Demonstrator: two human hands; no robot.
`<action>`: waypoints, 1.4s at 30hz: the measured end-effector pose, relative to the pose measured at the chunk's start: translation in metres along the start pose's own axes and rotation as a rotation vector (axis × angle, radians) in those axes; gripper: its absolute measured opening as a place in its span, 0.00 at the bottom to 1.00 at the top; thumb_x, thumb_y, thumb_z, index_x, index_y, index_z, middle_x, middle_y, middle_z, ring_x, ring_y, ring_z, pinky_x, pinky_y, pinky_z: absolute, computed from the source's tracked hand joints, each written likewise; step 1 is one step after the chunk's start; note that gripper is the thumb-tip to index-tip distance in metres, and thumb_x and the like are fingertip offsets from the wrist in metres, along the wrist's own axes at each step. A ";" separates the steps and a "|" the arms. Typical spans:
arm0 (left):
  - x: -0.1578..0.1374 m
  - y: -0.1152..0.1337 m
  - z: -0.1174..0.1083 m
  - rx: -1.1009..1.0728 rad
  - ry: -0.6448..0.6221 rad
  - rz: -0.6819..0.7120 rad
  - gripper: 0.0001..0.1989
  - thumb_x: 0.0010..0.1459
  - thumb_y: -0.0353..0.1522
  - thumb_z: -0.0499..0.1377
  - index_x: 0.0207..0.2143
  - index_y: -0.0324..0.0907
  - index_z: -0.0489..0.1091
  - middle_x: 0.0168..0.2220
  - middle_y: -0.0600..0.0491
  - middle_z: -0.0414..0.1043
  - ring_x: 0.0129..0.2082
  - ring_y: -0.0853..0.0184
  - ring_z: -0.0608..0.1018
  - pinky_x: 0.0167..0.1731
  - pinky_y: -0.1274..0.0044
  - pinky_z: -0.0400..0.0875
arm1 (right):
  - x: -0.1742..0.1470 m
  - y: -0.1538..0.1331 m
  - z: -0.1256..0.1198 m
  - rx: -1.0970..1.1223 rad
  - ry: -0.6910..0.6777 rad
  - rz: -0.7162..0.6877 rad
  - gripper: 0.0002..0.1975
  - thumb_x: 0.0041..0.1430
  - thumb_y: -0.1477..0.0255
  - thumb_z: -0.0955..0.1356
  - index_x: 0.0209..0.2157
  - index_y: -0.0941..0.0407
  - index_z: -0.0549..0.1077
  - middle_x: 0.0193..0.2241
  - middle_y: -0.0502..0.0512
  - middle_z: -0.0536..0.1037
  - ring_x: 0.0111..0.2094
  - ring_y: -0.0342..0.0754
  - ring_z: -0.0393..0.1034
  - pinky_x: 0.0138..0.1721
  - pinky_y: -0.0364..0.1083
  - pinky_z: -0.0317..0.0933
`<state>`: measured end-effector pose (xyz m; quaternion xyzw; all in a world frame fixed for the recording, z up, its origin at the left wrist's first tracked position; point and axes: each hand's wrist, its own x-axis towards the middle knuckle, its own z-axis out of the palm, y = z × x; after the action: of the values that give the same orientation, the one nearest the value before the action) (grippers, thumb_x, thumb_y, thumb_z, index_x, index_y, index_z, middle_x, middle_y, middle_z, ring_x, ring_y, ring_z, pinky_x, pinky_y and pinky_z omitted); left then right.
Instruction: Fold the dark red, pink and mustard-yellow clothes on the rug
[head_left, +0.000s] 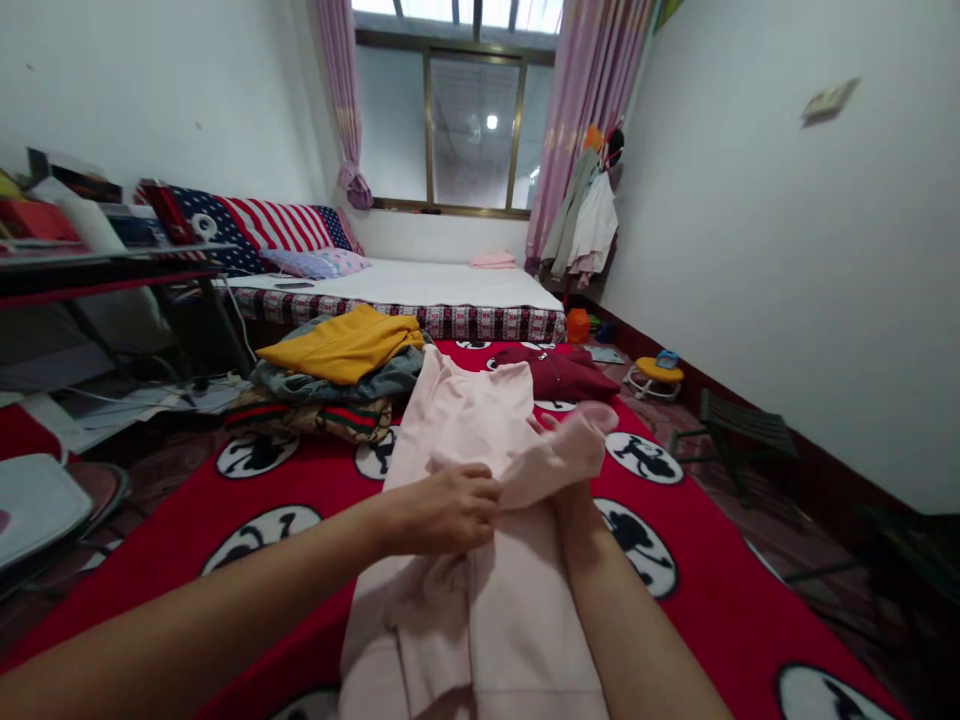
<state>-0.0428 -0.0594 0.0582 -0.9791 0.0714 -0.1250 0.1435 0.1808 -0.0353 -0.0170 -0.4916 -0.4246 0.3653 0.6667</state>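
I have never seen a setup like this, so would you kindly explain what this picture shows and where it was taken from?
There is no machine here: a person works with two bare hands. The single picture comes from a camera worn on their head, looking forward and down. Before them lies a red cover with round black-and-white patterns. On it are a pale pink garment, a pile of clothes with a yellow piece on top, and, farther back to the right, a dark red garment. The left hand grasps the pale pink garment; the right hand is partly hidden behind a raised part of it, so its grip is unclear.
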 end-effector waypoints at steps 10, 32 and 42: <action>0.016 0.028 0.038 -0.533 0.259 -0.594 0.41 0.47 0.38 0.68 0.63 0.42 0.59 0.53 0.41 0.68 0.53 0.51 0.70 0.53 0.60 0.64 | 0.007 0.020 0.020 0.291 0.101 0.049 0.30 0.45 0.42 0.68 0.35 0.56 0.77 0.33 0.55 0.81 0.36 0.54 0.75 0.40 0.51 0.67; -0.029 -0.011 0.055 -0.707 0.227 -0.876 0.27 0.52 0.42 0.65 0.53 0.42 0.72 0.57 0.42 0.65 0.57 0.54 0.68 0.58 0.64 0.60 | -0.006 -0.025 -0.010 -0.346 -0.577 0.213 0.11 0.41 0.75 0.68 0.27 0.57 0.82 0.26 0.51 0.80 0.28 0.45 0.68 0.32 0.41 0.59; -0.021 -0.007 0.049 -0.698 0.271 -0.826 0.12 0.46 0.27 0.64 0.36 0.42 0.74 0.45 0.49 0.72 0.48 0.60 0.72 0.52 0.68 0.65 | -0.003 -0.033 -0.008 -0.244 -0.503 0.210 0.15 0.41 0.72 0.72 0.35 0.56 0.82 0.28 0.51 0.80 0.27 0.43 0.67 0.27 0.40 0.58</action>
<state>-0.0498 -0.0365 0.0102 -0.8904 -0.2634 -0.2645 -0.2604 0.1894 -0.0495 0.0129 -0.5034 -0.5641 0.4891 0.4349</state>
